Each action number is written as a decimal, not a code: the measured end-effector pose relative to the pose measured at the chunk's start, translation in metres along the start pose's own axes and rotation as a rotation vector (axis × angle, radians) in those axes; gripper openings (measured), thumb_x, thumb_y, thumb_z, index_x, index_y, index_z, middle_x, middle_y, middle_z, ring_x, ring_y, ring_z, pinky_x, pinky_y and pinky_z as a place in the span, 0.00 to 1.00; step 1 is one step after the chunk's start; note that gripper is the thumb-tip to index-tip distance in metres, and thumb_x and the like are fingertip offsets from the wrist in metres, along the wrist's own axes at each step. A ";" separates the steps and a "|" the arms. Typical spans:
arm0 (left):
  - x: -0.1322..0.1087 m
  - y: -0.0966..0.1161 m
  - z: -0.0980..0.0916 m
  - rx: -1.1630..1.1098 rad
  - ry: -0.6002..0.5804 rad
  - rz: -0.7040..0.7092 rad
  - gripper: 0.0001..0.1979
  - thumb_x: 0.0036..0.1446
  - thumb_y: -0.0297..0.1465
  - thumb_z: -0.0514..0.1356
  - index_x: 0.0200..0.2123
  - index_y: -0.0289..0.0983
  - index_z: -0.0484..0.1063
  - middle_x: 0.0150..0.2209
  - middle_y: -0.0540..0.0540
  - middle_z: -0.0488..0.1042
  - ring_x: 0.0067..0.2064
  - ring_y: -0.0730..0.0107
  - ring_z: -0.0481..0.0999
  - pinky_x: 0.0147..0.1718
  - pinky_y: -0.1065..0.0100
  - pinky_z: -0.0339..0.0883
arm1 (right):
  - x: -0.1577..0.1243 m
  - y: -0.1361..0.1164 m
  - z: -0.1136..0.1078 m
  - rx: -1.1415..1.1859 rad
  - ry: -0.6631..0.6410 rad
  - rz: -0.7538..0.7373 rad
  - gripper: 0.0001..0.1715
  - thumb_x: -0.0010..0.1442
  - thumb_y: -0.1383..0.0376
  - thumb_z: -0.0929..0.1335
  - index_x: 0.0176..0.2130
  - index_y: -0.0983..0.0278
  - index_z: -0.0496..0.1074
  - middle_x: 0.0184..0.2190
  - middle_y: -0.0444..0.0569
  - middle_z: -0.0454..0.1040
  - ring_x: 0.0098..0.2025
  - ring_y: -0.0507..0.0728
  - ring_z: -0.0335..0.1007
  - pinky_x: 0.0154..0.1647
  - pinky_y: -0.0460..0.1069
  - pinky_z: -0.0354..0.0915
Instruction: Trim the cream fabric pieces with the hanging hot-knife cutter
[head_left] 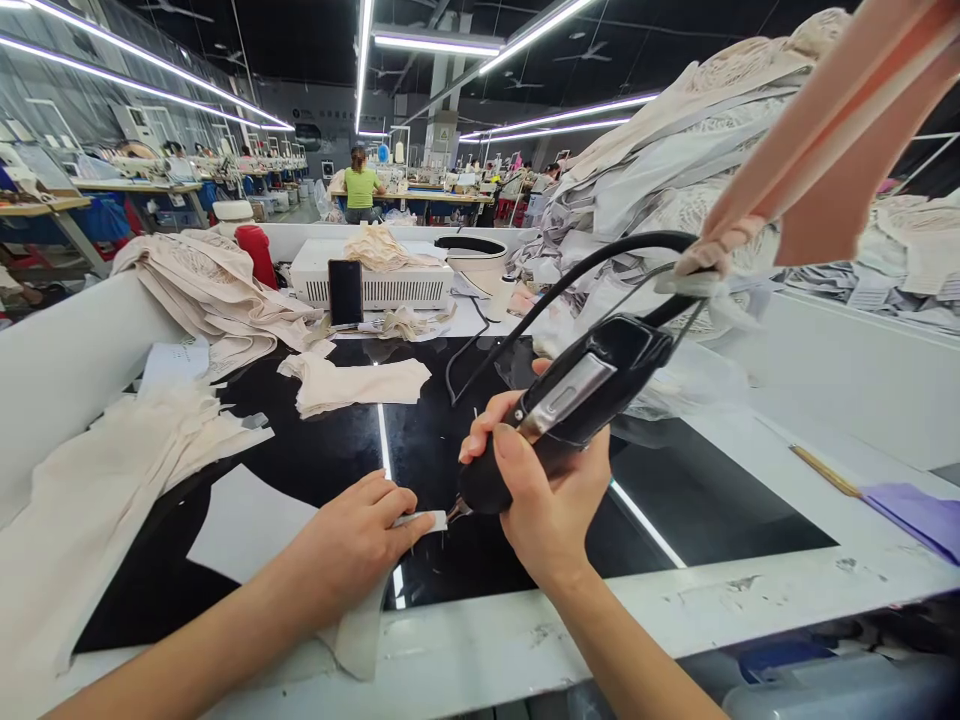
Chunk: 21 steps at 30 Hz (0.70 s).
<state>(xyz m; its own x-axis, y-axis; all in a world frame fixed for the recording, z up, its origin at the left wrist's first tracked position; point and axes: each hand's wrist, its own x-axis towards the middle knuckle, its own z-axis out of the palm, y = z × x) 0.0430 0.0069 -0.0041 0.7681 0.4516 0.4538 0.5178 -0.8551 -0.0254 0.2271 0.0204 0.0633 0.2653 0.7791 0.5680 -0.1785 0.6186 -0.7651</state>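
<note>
The tool (581,395) is black and silver. The near left cloth (97,480) is cream. The far shirt (361,187) is green.

The left hand (364,535) and the right hand (559,500) are bare, with slim fingers (396,504) and softly rounded knuckles. The back of the left is broad and tapers into a narrow wrist (315,572). The right thumb (517,455) is long, with a blunt, rounded tip. Behind the hands, the left forearm (225,625) and right forearm (630,645) are uncovered too, slender near the hands and fuller farther back, where the view cuts both off.
</note>
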 end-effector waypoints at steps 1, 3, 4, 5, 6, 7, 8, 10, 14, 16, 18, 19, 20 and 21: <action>0.000 0.000 0.000 0.000 -0.005 0.000 0.19 0.66 0.16 0.52 0.55 0.34 0.72 0.40 0.44 0.74 0.40 0.62 0.74 0.47 0.57 0.76 | -0.001 0.000 0.000 -0.004 -0.002 0.004 0.17 0.57 0.66 0.74 0.43 0.56 0.66 0.30 0.36 0.75 0.23 0.50 0.71 0.24 0.47 0.73; 0.000 -0.001 0.000 -0.003 -0.014 -0.003 0.19 0.66 0.16 0.53 0.56 0.34 0.72 0.41 0.43 0.74 0.40 0.62 0.75 0.47 0.56 0.77 | -0.002 0.001 0.000 -0.015 0.003 0.019 0.17 0.57 0.66 0.74 0.43 0.56 0.66 0.30 0.37 0.76 0.23 0.49 0.71 0.24 0.47 0.73; 0.000 -0.001 -0.001 -0.011 -0.019 -0.006 0.20 0.65 0.16 0.53 0.56 0.34 0.72 0.42 0.43 0.74 0.40 0.62 0.75 0.48 0.57 0.77 | -0.002 0.002 0.000 -0.019 0.006 0.023 0.17 0.57 0.66 0.74 0.42 0.56 0.66 0.30 0.37 0.76 0.23 0.49 0.71 0.24 0.47 0.73; 0.000 -0.002 -0.002 -0.022 -0.024 -0.007 0.20 0.65 0.15 0.53 0.56 0.34 0.72 0.42 0.43 0.75 0.41 0.62 0.75 0.48 0.57 0.77 | -0.002 0.003 0.000 -0.021 0.008 0.024 0.17 0.57 0.66 0.74 0.42 0.56 0.66 0.30 0.36 0.76 0.24 0.50 0.71 0.24 0.47 0.73; -0.001 -0.002 -0.003 -0.038 -0.035 -0.005 0.21 0.64 0.14 0.53 0.56 0.34 0.72 0.42 0.43 0.75 0.42 0.62 0.76 0.50 0.57 0.76 | -0.002 0.003 0.000 -0.021 0.009 0.022 0.16 0.57 0.66 0.74 0.42 0.56 0.66 0.30 0.36 0.76 0.24 0.50 0.72 0.24 0.47 0.74; -0.002 -0.003 -0.005 -0.055 -0.047 -0.007 0.22 0.63 0.14 0.53 0.57 0.34 0.71 0.43 0.43 0.75 0.43 0.63 0.76 0.51 0.57 0.76 | -0.002 0.003 0.000 -0.023 0.010 0.021 0.16 0.57 0.66 0.74 0.42 0.56 0.66 0.30 0.36 0.76 0.24 0.50 0.72 0.24 0.47 0.74; -0.003 -0.004 -0.007 -0.074 -0.060 -0.011 0.23 0.62 0.13 0.53 0.57 0.34 0.71 0.44 0.43 0.75 0.44 0.63 0.76 0.53 0.57 0.75 | -0.002 0.003 0.001 -0.027 0.013 0.020 0.16 0.57 0.66 0.75 0.41 0.56 0.66 0.30 0.36 0.76 0.23 0.50 0.72 0.24 0.47 0.74; -0.006 -0.006 -0.010 -0.106 -0.078 -0.017 0.22 0.62 0.14 0.54 0.56 0.34 0.72 0.45 0.43 0.76 0.46 0.64 0.77 0.56 0.56 0.73 | -0.001 0.001 0.001 -0.039 0.024 0.020 0.17 0.56 0.66 0.75 0.41 0.56 0.67 0.29 0.36 0.76 0.23 0.50 0.71 0.24 0.47 0.74; -0.017 -0.011 -0.012 -0.114 -0.082 -0.019 0.21 0.63 0.15 0.53 0.55 0.36 0.74 0.47 0.42 0.76 0.48 0.63 0.77 0.59 0.52 0.71 | -0.002 0.000 0.001 -0.044 0.036 0.011 0.18 0.55 0.67 0.75 0.42 0.55 0.67 0.29 0.36 0.76 0.23 0.50 0.71 0.24 0.47 0.74; -0.023 -0.012 -0.011 -0.109 -0.076 -0.030 0.24 0.62 0.14 0.51 0.55 0.36 0.73 0.48 0.42 0.77 0.49 0.63 0.78 0.61 0.50 0.69 | -0.002 0.000 0.001 -0.043 0.032 0.005 0.17 0.55 0.67 0.75 0.41 0.55 0.66 0.29 0.36 0.76 0.23 0.50 0.71 0.24 0.47 0.74; -0.027 -0.012 -0.010 -0.110 -0.081 -0.045 0.26 0.61 0.12 0.50 0.56 0.36 0.73 0.49 0.42 0.77 0.50 0.63 0.77 0.63 0.49 0.68 | -0.002 0.001 0.001 -0.048 0.025 0.001 0.16 0.56 0.67 0.74 0.40 0.56 0.66 0.29 0.36 0.76 0.23 0.50 0.72 0.24 0.47 0.74; -0.029 -0.012 -0.010 -0.111 -0.090 -0.050 0.27 0.60 0.12 0.50 0.57 0.37 0.72 0.49 0.43 0.77 0.51 0.63 0.77 0.63 0.48 0.67 | -0.002 0.001 0.001 -0.053 0.024 -0.001 0.15 0.57 0.67 0.74 0.40 0.56 0.66 0.30 0.36 0.76 0.23 0.50 0.72 0.24 0.47 0.74; -0.030 -0.011 -0.010 -0.110 -0.096 -0.054 0.27 0.60 0.11 0.50 0.57 0.37 0.72 0.50 0.43 0.77 0.51 0.63 0.77 0.64 0.48 0.67 | -0.002 0.001 0.001 -0.058 0.023 -0.003 0.15 0.57 0.67 0.74 0.40 0.56 0.66 0.30 0.36 0.76 0.23 0.50 0.72 0.24 0.47 0.74; -0.031 -0.011 -0.010 -0.106 -0.099 -0.056 0.27 0.60 0.12 0.50 0.57 0.37 0.72 0.51 0.43 0.77 0.52 0.63 0.77 0.64 0.48 0.66 | -0.002 0.001 0.001 -0.062 0.024 -0.004 0.15 0.57 0.67 0.74 0.40 0.56 0.66 0.30 0.36 0.76 0.23 0.50 0.72 0.24 0.47 0.73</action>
<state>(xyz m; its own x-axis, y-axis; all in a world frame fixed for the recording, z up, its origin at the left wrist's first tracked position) 0.0097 -0.0003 -0.0087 0.7751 0.5181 0.3616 0.5224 -0.8474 0.0943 0.2260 0.0197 0.0621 0.2885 0.7737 0.5641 -0.1182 0.6134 -0.7809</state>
